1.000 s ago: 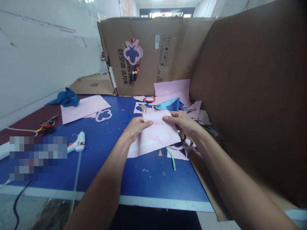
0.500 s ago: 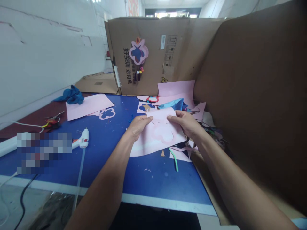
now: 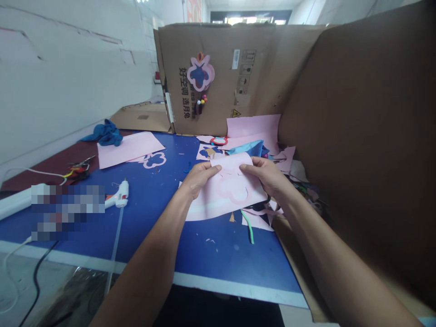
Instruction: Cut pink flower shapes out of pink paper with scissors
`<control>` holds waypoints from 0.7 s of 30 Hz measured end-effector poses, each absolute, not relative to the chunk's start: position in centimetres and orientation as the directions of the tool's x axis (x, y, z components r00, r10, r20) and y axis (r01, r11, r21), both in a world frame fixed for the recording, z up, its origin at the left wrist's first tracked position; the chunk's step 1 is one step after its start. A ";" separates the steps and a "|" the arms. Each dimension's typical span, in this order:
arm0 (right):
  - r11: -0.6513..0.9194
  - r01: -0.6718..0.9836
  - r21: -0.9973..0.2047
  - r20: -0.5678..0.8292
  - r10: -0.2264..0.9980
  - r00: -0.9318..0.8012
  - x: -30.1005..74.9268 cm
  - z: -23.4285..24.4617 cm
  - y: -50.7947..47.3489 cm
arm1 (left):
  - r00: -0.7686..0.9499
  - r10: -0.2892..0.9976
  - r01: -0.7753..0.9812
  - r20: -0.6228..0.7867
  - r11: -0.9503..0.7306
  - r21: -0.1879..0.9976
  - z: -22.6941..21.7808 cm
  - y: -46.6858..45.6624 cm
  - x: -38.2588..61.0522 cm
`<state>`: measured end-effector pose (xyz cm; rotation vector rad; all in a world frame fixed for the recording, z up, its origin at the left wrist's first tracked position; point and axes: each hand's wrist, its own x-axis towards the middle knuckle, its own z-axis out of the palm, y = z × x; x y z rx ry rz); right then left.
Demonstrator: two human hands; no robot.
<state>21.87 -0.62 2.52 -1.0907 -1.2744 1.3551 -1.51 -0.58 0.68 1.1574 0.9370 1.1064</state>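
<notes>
My left hand (image 3: 198, 178) and my right hand (image 3: 265, 175) both pinch the far edge of a pink foam sheet (image 3: 227, 190) with a flower outline cut into its middle. The sheet is lifted at its far edge above the blue table (image 3: 163, 218); its near edge rests on the table. Thumbs lie on top of the sheet and the other fingers are curled beneath it. Pink and blue scraps (image 3: 252, 147) lie just beyond the hands.
A white glue gun (image 3: 120, 198) with a clear stick lies left on the table. Another pink sheet (image 3: 129, 147), a flower cut-out (image 3: 155, 160), a blue cloth (image 3: 105, 134) and pliers (image 3: 80, 169) lie far left. Cardboard walls (image 3: 357, 118) stand behind and right; a pink-blue flower (image 3: 200, 72) hangs there.
Both hands have lifted the sheet's far edge slightly and the view has shifted a little; the grip is the same.
</notes>
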 end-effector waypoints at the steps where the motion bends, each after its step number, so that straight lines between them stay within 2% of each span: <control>1: -0.014 -0.057 -0.998 -0.005 0.988 -0.157 21.9 2.5 -0.6 | 0.223 0.975 -0.184 -0.009 0.051 0.982 0.7 -0.6 -1.4; 9: -0.015 -0.068 -0.998 -0.003 0.985 -0.171 22.0 2.2 -0.4 | 0.156 0.988 -0.231 -0.012 0.048 0.972 0.8 -0.8 -0.6; 21: -0.032 -0.112 -0.993 -0.013 0.986 -0.165 22.0 2.4 -0.2 | 0.130 0.991 -0.190 0.012 0.013 0.982 1.1 -1.1 -0.5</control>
